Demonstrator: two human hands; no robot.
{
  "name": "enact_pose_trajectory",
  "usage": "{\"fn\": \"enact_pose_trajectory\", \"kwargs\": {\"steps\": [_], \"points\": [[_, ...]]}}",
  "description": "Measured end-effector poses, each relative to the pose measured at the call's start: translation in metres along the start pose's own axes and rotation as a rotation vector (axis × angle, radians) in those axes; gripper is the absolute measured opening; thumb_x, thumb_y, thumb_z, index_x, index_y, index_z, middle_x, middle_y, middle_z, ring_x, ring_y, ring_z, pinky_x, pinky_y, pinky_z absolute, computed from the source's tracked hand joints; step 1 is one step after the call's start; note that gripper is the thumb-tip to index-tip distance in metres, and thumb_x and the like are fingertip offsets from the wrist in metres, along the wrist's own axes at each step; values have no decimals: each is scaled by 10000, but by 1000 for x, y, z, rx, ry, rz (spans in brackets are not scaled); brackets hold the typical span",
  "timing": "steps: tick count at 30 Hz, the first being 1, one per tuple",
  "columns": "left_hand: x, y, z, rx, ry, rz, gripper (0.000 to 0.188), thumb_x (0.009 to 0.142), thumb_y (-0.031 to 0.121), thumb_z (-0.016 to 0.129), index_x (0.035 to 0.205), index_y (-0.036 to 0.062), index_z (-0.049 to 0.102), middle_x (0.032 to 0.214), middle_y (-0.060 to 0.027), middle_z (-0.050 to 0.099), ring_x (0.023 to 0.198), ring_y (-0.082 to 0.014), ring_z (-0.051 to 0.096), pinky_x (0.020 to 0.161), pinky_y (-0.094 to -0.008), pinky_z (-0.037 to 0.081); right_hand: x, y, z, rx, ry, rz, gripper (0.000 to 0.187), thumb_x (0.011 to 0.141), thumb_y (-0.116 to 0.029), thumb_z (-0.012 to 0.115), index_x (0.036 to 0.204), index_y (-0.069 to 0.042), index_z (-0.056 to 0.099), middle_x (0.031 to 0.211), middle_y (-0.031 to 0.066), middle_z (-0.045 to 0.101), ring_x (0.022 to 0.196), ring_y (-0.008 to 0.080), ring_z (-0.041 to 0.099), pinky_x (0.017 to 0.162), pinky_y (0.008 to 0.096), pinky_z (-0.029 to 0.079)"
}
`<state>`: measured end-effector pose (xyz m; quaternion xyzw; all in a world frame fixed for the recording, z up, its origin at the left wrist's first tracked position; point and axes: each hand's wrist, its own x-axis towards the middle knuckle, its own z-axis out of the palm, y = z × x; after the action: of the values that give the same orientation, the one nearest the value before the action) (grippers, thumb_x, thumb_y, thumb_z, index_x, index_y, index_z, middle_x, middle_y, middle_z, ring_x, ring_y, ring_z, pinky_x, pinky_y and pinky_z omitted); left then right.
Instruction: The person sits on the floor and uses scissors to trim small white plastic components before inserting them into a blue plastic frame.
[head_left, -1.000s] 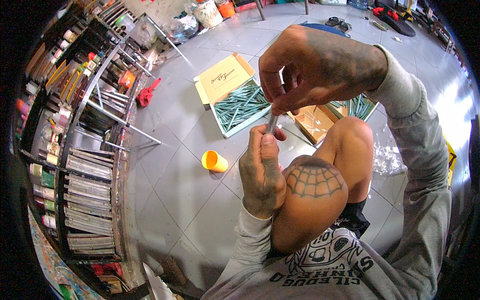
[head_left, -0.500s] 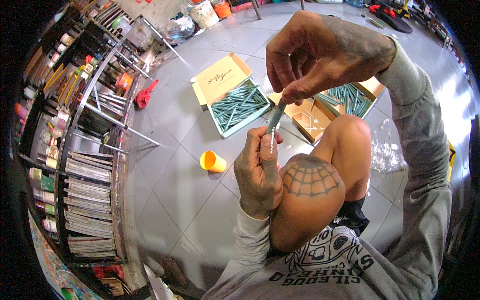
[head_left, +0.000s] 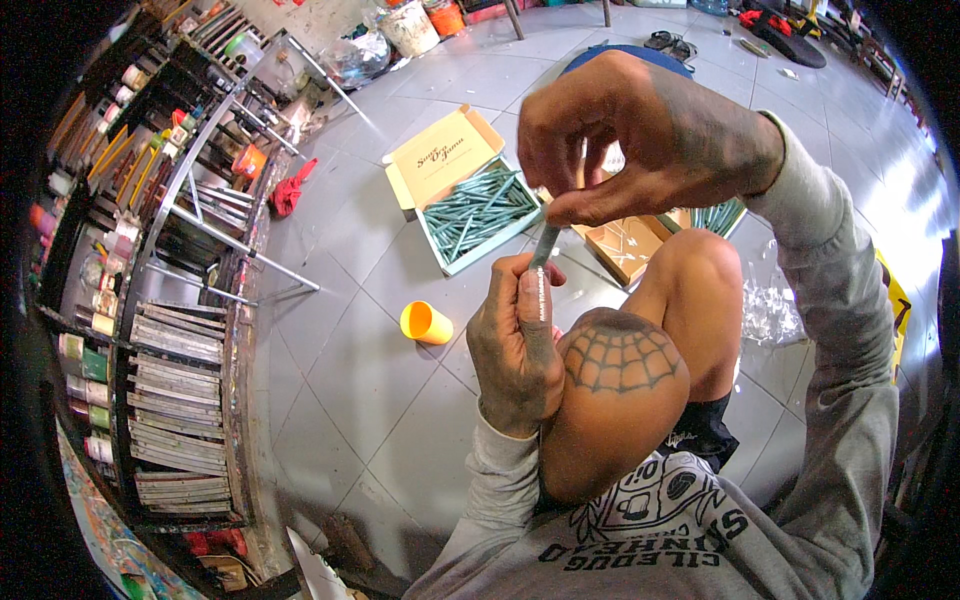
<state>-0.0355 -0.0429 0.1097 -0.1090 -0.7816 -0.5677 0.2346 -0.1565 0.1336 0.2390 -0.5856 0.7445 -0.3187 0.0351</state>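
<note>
A slim dark teal pen-like tube (head_left: 544, 246) with small white print stands nearly upright in my left hand (head_left: 512, 345). The fingers and thumb of that hand are closed round its lower part, beside my raised knee. Above it, my right hand (head_left: 640, 145) is pinched at the tube's top end. A thin pale stick (head_left: 582, 163) shows between the right fingers; whether it sits in the tube I cannot tell. On the floor beyond lies an opened cardboard box (head_left: 447, 143) full of similar teal tubes (head_left: 480, 212).
A brown tray (head_left: 622, 248) holds thin white sticks, and behind it more teal tubes (head_left: 716, 216) are partly hidden. A yellow cup (head_left: 427, 323) stands on the tiles. Clear plastic (head_left: 772, 305) lies right of my knee. Metal-framed shelving (head_left: 180, 400) lines the left side.
My right hand has come down and slightly left, uncovering a blue rounded thing and dark sandals behind it. The pale stick now shows between its fingers. The left hand has stayed almost still.
</note>
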Motion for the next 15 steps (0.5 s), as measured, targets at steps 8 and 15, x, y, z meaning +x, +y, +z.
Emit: {"fn": "enact_pose_trajectory", "kwargs": {"steps": [8,15], "points": [[0,10,-1,2,-9,-158,335,1038,295,416,1065,-4,563,792,-58,563,693,-109,458,597,-284,402,-24,-29,63,-443,457,-150,363,606,-28,768,947,-73,653,1453,230,426,1379,450,385,1096,518,380],[-2,-1,-3,72,-43,34,394,1039,290,360,1151,-40,544,935,-114,622,892,-167,625,715,-301,519,-38,-13,95,-602,677,-238,326,666,-122,858,922,-73,663,1388,244,486,1253,457,518,1004,506,484]]}}
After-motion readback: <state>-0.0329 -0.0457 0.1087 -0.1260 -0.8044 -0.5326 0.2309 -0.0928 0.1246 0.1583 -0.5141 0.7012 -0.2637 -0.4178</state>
